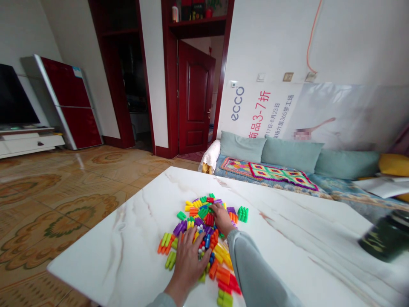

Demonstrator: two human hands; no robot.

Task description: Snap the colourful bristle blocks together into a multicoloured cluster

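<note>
A heap of colorful plastic building pieces [201, 221], many shaped like joined pegs or bullets, lies on the white marble-patterned table [134, 238]. My left hand [188, 256] rests on the near left of the heap, fingers spread over yellow, blue and red pieces. My right hand [223, 218] reaches to the far side, its bent fingers touching the heap beside a red piece [209, 220] and green ones. Its fingertips are small and partly hidden among the pieces, but they look apart. A green piece [243, 214] lies right of that hand. Under both palms, some pieces are hidden.
A dark green bottle or jar [386, 234], blurred, is at the table's right. Behind the table stands a sofa with grey-green pillows [292, 153] and a crocheted mat [281, 175]. Tiled floor [73, 187] borders the table's left edge. A red door [195, 98] stands ajar.
</note>
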